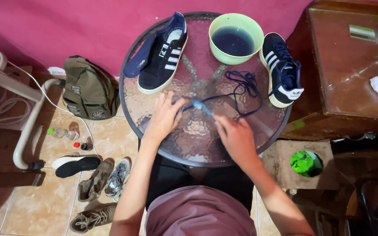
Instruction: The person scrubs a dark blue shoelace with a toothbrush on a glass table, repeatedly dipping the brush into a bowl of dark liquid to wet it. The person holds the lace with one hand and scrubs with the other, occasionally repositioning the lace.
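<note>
Right now my left hand (165,116) lies flat near the table's (197,140) front edge, fingers spread and pressing one end of the dark blue shoelace (241,89) against the glass. My right hand (237,137) has its grip pressed together around a small blue brush (201,106), whose head rests on the lace just beside my left fingertips. The lace trails from there toward the right side of the table, where its loose coils lie between the green basin (236,38) of dark water at the far edge and the laced navy shoe (281,70) at the right edge. The unlaced shoe (163,57) sits at the far left with its insole (141,57) leaning beside it. To scrub well, I judge it best to keep the lace taut and flat under my left fingers and brush in short strokes away from them, so it cannot bunch or slide.
</note>
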